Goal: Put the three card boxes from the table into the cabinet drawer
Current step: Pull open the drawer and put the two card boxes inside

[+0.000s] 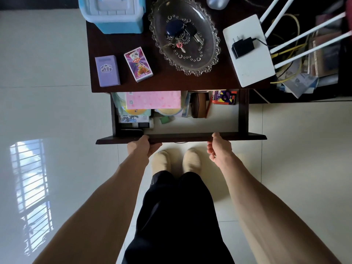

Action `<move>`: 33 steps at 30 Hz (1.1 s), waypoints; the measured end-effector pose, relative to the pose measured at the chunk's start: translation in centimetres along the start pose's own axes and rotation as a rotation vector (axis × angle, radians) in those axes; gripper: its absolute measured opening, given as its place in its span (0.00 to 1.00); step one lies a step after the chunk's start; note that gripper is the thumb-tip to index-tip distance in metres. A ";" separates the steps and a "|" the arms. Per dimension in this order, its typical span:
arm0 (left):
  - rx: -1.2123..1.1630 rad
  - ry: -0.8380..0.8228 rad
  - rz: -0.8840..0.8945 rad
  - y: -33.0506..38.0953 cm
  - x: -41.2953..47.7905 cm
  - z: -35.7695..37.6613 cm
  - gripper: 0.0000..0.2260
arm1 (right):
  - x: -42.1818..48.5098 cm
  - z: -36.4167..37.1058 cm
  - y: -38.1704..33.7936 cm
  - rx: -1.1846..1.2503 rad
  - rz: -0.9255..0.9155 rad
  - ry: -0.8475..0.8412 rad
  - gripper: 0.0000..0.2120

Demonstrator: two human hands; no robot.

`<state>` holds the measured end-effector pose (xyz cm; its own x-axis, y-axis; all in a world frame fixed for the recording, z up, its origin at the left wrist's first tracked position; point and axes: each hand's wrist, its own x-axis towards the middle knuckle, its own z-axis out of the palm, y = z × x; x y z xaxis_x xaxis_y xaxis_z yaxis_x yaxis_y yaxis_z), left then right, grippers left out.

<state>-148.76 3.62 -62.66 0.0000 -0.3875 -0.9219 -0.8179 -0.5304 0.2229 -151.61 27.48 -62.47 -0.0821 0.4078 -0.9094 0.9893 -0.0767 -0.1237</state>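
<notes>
Two card boxes lie on the dark cabinet top (pixel 190 82): a lilac box (pixel 107 71) near the left edge and a purple-and-white box (pixel 138 64) just right of it. A third, orange-and-purple card box (pixel 224 97) lies at the back right of the open drawer (pixel 200 126), partly under the cabinet top. My left hand (pixel 142 147) grips the drawer's front panel (pixel 181 138) left of centre, thumb on its top edge. On the same panel, right of centre, my right hand (pixel 219 149) holds on with its fingers curled underneath.
In the drawer lie a pink notebook (pixel 153 100), discs, a brown case (pixel 198 107) and a green block (pixel 164 119). The cabinet top holds a glass dish with keys (pixel 183 35), a blue bin (pixel 112 14) and a white router (pixel 247 52). My feet stand below the drawer.
</notes>
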 end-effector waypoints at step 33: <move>0.476 -0.058 -0.147 -1.7 -3.3 -5.5 0.17 | -4.8 0.3 3.0 -0.547 -0.127 -0.112 0.20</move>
<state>-144.16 1.63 -58.25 0.1138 -0.2853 -0.9516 -0.9835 -0.1680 -0.0673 -148.25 25.04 -58.64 -0.1867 0.2821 -0.9410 0.8867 0.4609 -0.0378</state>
